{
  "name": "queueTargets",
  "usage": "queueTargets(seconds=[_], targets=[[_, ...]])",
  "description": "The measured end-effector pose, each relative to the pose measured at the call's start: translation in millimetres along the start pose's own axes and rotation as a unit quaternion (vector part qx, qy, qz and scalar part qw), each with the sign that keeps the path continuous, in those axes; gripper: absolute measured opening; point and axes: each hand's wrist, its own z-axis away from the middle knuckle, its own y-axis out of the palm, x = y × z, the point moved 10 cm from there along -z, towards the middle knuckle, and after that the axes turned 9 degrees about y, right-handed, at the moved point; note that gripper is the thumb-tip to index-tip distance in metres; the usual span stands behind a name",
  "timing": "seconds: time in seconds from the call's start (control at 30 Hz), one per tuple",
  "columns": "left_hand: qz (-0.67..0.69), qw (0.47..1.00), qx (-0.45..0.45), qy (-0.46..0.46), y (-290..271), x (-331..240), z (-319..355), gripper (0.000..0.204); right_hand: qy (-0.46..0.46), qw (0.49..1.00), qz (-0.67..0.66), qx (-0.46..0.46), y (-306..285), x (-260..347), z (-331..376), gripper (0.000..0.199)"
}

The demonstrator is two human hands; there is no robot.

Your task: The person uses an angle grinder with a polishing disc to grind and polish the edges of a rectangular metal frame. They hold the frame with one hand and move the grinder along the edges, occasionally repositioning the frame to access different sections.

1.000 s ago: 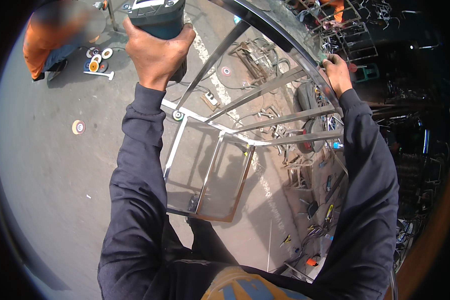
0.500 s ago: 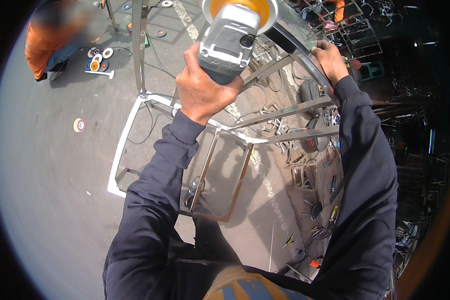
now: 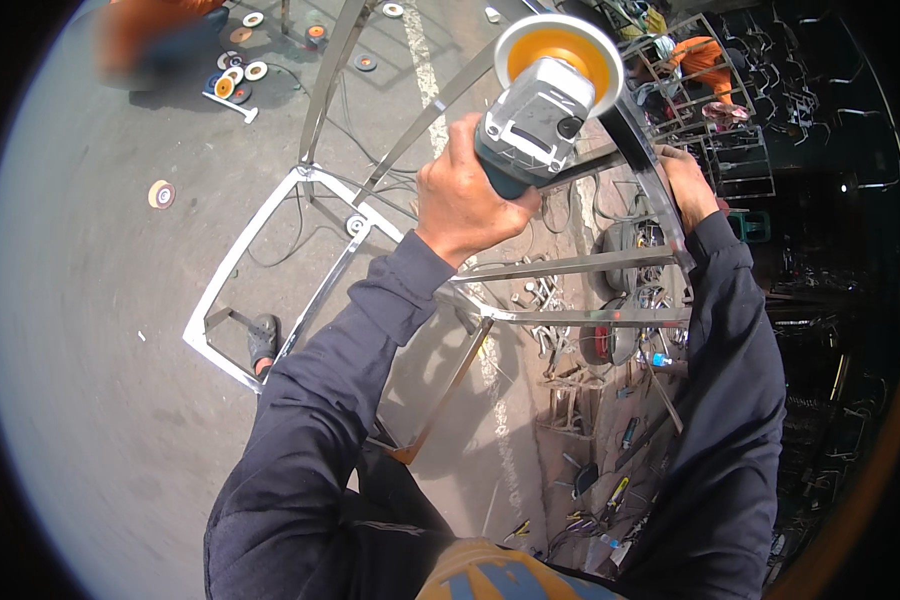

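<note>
1. Nearest are 2 dark sleeves (image 3: 315, 425) rising from the lower edge, 1 to each side.
2. The left hand (image 3: 477, 205) is closed around the body of an angle grinder (image 3: 532, 135), its fingers wrapped on the dark grip. The tool is held up in front of the person, over the frame.
3. At the grinder's far end sits a wide round disc (image 3: 602, 62), orange-yellow at the centre with a white rim. It overlaps a dark curved bar in this view; I cannot tell whether the 2 touch.
4. The right hand (image 3: 687, 188) is at the outer side of that curved bar, fingers bent. Their tips are hidden, so I cannot tell whether they grasp it or only rest there.
5. The metal frame (image 3: 587, 264) stands below and between the arms, its flat bars fanning from the curved bar to a pale lower rail. A foot in a dark clog (image 3: 263, 337) shows through the left bay.
6. On the ground to the right lie pliers (image 3: 518, 530) with yellow handles and assorted metal pieces.
7. Farther left, 1 loose wheel (image 3: 162, 194) lies apart from a cluster of wheels (image 3: 225, 88) beside a pale T-shaped tool (image 3: 234, 108).
8. Farthest are a blurred person in orange (image 3: 155, 30), upper left, and metal racks (image 3: 752, 158), upper right.
</note>
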Motion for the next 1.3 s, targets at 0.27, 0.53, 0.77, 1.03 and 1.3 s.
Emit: queueTargets(seconds=[0.27, 0.53, 0.77, 1.03, 1.3], targets=[[-0.019, 0.997, -0.076, -0.011, -79.4, 50.3, -89.2, 0.068, 0.016, 1.0, -0.021, -0.014, -17.0, -27.3, -13.5, 0.028], [0.028, 0.987, -0.076, -0.137, -115.2, 103.7, -81.9, 0.067, -0.002, 0.991, 0.03, -0.128, -44.6, -39.8, -13.3, 0.03], [0.072, 0.969, -0.066, -0.229, -125.3, 131.4, -49.0, 0.069, -0.031, 0.983, 0.054, -0.175, -49.2, -27.2, 10.5, 0.024], [0.04, 0.99, -0.018, -0.134, -102.1, 98.8, -89.7, 0.069, -0.019, 0.973, 0.094, -0.208, -55.0, -32.0, 14.8, 0.03], [0.026, 0.993, -0.017, -0.113, -105.8, 94.3, -84.3, 0.07, -0.021, 0.973, 0.096, -0.21, -55.2, -34.5, 12.3, 0.03]])
